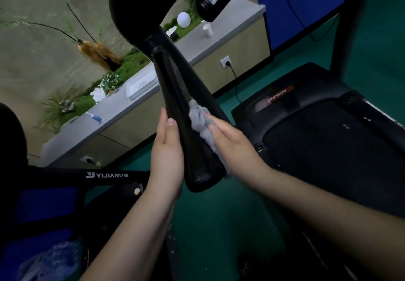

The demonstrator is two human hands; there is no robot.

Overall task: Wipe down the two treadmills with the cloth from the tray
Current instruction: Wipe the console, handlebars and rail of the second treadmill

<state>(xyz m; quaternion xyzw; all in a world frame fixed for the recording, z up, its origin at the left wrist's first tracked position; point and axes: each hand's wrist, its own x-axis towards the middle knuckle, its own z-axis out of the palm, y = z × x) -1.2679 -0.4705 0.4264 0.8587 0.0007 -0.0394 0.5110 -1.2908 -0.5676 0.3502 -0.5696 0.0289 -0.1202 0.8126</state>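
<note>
So: both your hands are on the black handrail arm (pixel 186 114), one on each side, with the grey cloth (pixel 200 123) between the right one and the arm.

Your left hand (pixel 167 149) lies flat on the arm's left face, fingers together and straight, thumb on the front. Your right hand (pixel 232 142) presses the bunched cloth against the arm's right face, thumb on top of it; can't tell how the other fingers sit. The arm is glossy and ends in a rounded cap near your wrists. The Johnson treadmill (pixel 317 127) lies to the right on green floor (pixel 210 226); a black frame marked YIJIAN (pixel 107 175) sits lower left. Behind is a grey counter (pixel 122 107) with a white tray (pixel 142 86), paper cup (pixel 207 30), white globe (pixel 183 19) and fake plants along the wall. Blue panel (pixel 295 6) top right.
</note>
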